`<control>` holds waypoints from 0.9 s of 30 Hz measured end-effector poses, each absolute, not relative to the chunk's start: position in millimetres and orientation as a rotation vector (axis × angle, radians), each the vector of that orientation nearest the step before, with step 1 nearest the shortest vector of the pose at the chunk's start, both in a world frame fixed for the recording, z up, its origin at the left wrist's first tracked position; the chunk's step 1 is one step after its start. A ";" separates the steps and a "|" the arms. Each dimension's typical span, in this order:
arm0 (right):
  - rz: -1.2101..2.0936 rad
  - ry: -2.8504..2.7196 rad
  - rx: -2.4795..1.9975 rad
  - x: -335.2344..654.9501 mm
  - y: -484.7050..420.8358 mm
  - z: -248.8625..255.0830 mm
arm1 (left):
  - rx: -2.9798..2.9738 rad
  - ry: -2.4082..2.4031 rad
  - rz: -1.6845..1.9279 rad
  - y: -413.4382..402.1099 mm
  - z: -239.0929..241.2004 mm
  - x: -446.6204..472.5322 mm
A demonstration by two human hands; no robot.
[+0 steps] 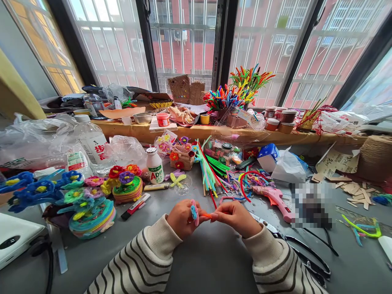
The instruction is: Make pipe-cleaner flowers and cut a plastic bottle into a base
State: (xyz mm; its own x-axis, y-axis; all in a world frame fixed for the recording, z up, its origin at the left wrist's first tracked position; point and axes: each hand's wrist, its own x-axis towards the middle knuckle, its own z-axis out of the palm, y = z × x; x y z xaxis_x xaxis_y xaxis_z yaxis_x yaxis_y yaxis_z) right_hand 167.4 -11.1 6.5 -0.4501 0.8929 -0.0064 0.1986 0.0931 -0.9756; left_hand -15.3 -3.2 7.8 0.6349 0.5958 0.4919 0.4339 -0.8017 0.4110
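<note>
Just above the grey tabletop, my left hand (182, 219) and my right hand (238, 218) meet fingertip to fingertip. Both pinch a short orange pipe cleaner (207, 216), most of it hidden by the fingers. A pink and blue fuzzy pipe-cleaner piece (194, 211) sits on the fingers of my left hand; how it is fastened I cannot tell. Beyond the hands lies a bundle of loose pipe cleaners (203, 171) in green, pink and yellow. Scissors (306, 253) rest partly under my right forearm, and a pink glue gun (275, 198) lies further right.
Pipe-cleaner flowers (82, 194) on round coiled bases stand at left, near a white bottle (155, 167) and a marker (135, 206). Right of the glue gun are wooden sticks (357, 190) and a twine roll (376, 159). Paint jars (287, 118) line the windowsill (214, 132).
</note>
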 end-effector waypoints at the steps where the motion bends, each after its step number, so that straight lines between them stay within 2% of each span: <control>1: 1.407 -1.742 -1.061 167.5 -11.4 6.4 | 2.530 0.828 0.871 -3.8 8.8 -15.1; 4: 1.365 -1.756 -1.041 166.3 -13.3 7.7 | 2.249 0.840 0.747 -4.6 12.4 -14.3; 12: 0.978 -1.941 -1.041 163.4 -17.0 10.9 | 1.665 0.836 0.528 -1.9 18.7 -15.2; 20: 0.925 -1.958 -0.982 159.1 -21.3 11.8 | 1.445 0.771 0.472 -0.2 17.3 -17.3; 23: 0.882 -1.842 -1.045 159.6 -20.2 10.5 | 1.356 0.845 0.560 4.5 14.6 -18.0; 27: 0.929 -1.596 -1.102 162.4 -16.2 9.0 | 1.155 0.873 0.886 9.0 13.0 -16.3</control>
State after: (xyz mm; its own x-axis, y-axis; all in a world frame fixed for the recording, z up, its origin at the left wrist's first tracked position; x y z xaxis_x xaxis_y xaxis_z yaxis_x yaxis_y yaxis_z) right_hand 162.4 -16.2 9.0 -0.1410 0.9502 0.2780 0.2271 0.3044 -0.9251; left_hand -16.3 9.0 13.0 0.3955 0.9118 -0.1103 -0.1239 0.1720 0.9773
